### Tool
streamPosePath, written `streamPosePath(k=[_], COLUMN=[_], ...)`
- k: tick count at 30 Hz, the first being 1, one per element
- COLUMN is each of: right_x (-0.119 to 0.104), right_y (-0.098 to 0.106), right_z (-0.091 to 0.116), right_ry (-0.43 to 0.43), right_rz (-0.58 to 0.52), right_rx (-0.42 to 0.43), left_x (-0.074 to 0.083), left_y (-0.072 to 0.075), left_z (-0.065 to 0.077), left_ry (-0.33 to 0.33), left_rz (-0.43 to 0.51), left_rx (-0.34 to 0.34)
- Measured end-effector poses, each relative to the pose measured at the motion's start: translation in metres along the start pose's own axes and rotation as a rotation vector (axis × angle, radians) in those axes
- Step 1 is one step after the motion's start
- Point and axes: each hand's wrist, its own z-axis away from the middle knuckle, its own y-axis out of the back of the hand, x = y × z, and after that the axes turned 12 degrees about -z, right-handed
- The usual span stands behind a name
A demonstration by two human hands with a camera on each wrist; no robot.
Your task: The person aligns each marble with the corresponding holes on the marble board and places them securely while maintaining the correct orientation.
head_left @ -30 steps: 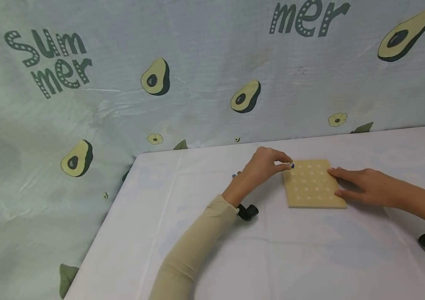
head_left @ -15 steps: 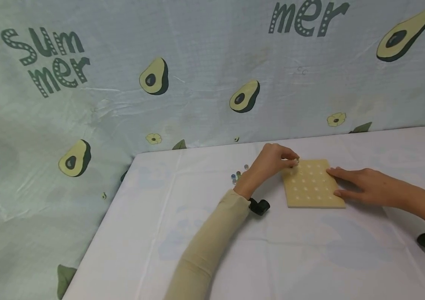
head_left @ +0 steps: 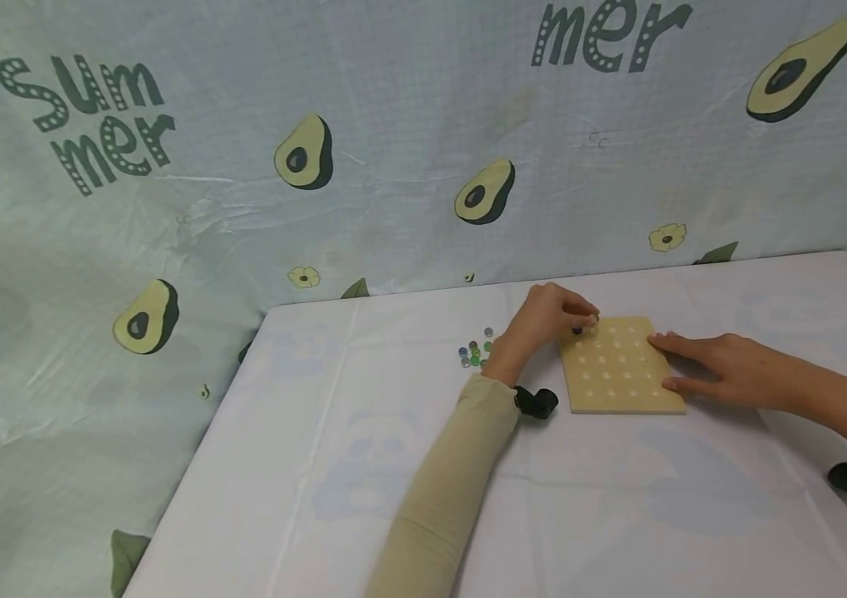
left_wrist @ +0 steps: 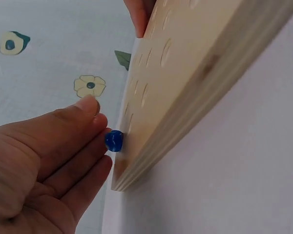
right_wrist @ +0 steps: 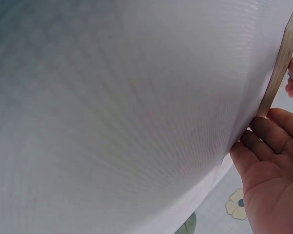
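Observation:
A pale wooden board [head_left: 621, 390] with rows of round dimples lies on the table. In its far left corner sits a blue glass marble [left_wrist: 114, 141], beside the fingers of my left hand [head_left: 543, 316]. Thumb and forefinger of that hand are pinched together over the board's far left part, with a small shiny marble [head_left: 596, 318] at their tips, mostly hidden. My right hand [head_left: 730, 370] rests against the board's right edge, its fingers fairly straight and touching the side in the right wrist view. Left of the board, several glass marbles [head_left: 475, 357] lie loose, partly behind my left wrist.
A white cloth [head_left: 580, 498] with faint prints covers the table. Behind it hangs a pale curtain [head_left: 394, 100] printed with avocados and lettering. Black wrist mounts [head_left: 537, 403] sit on both wrists close to the tabletop.
My left hand has moved slightly right and away over the board; the blue marble at its fingertips now sits in the corner dimple. More loose marbles show. The right hand stays put.

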Motion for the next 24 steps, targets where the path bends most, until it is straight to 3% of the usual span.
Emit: streamPosePath(k=[6, 14, 24], right_x=[-0.001, 0.001, 0.001], right_y=[0.000, 0.002, 0.001], right_z=[-0.001, 0.002, 0.000], right_ry=[-0.021, -0.017, -0.022], right_rz=[0.001, 0.001, -0.015], right_rx=[-0.022, -0.007, -0.014], left_x=[0.002, 0.014, 0.019], left_y=[-0.005, -0.009, -0.009], left_z=[-0.005, -0.007, -0.002], left_ry=[0.035, 0.094, 0.147], left_rz=[-0.030, -0.093, -0.144], left_rx=[-0.025, 0.016, 0.019])
